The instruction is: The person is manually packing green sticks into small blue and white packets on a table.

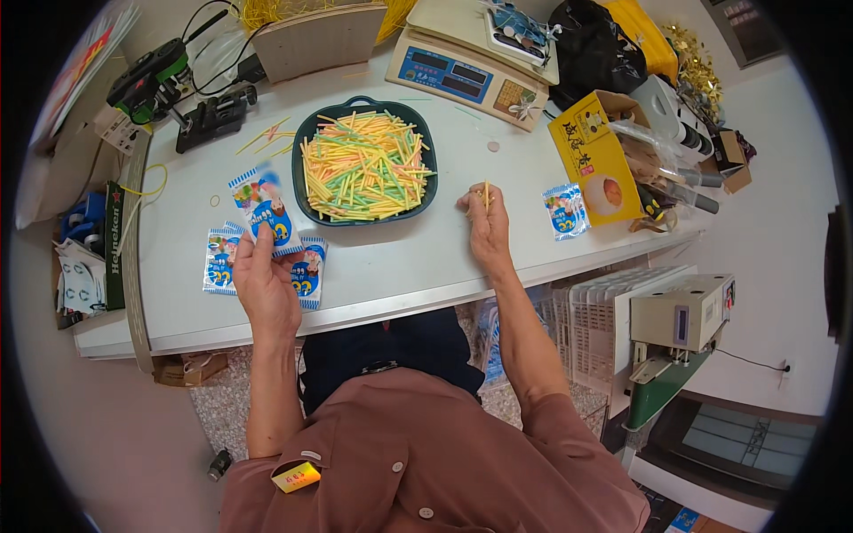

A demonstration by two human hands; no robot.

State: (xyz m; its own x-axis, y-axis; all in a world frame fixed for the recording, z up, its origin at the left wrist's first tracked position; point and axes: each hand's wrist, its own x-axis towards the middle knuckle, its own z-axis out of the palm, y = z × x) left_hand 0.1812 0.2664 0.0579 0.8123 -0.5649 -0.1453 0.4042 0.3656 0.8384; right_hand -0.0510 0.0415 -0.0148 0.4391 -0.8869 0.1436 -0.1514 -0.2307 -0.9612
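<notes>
Grasping a blue-and-white packet (274,213) with yellow lettering, the left hand (267,289) sits left of centre on my feed, above similar packets (308,277) on the white table (182,195). Right of centre, I see the right hand (489,229), fingers curled around what looks like a thin yellow stick (486,191). Between them, higher up, a dark tray (432,182) is heaped with pastel sticks (364,169). Farther right, another packet (566,211) lies beside a yellow printed carton (569,142); a scale (462,75) stands top centre.
</notes>
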